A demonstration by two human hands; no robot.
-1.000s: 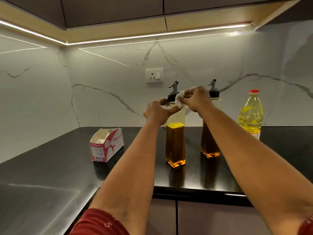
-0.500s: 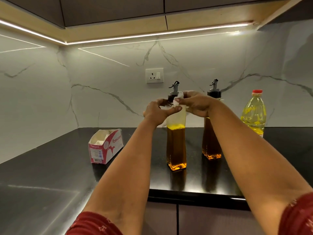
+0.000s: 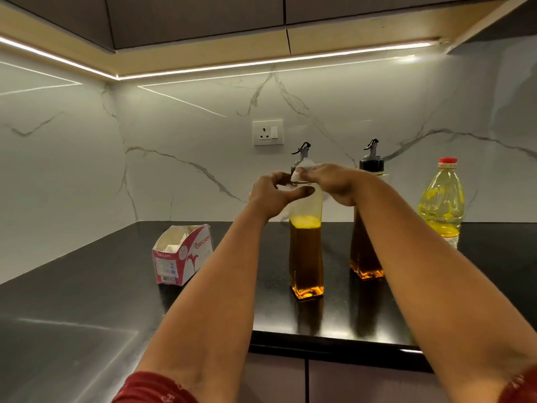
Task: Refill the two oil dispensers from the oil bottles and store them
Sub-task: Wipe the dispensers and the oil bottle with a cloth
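Note:
Two tall glass oil dispensers with black pourer tops stand on the black counter. The near dispenser (image 3: 306,257) holds amber oil to about two thirds. My left hand (image 3: 274,196) grips its neck. My right hand (image 3: 334,183) presses a white tissue (image 3: 299,173) against the same neck, just under the spout. Behind my right forearm stands the second dispenser (image 3: 367,257), partly hidden. A plastic oil bottle (image 3: 441,205) with a red cap and yellow oil is at the right, by the wall.
An open red and white tissue box (image 3: 181,254) lies on the counter (image 3: 87,286) to the left. A wall socket (image 3: 267,132) sits on the marble backsplash above the dispensers. Cabinets hang overhead, and the counter's front edge runs just below the dispensers.
My right hand has shifted the tissue slightly around the near dispenser's neck. My left hand keeps its hold. The view has drifted a little.

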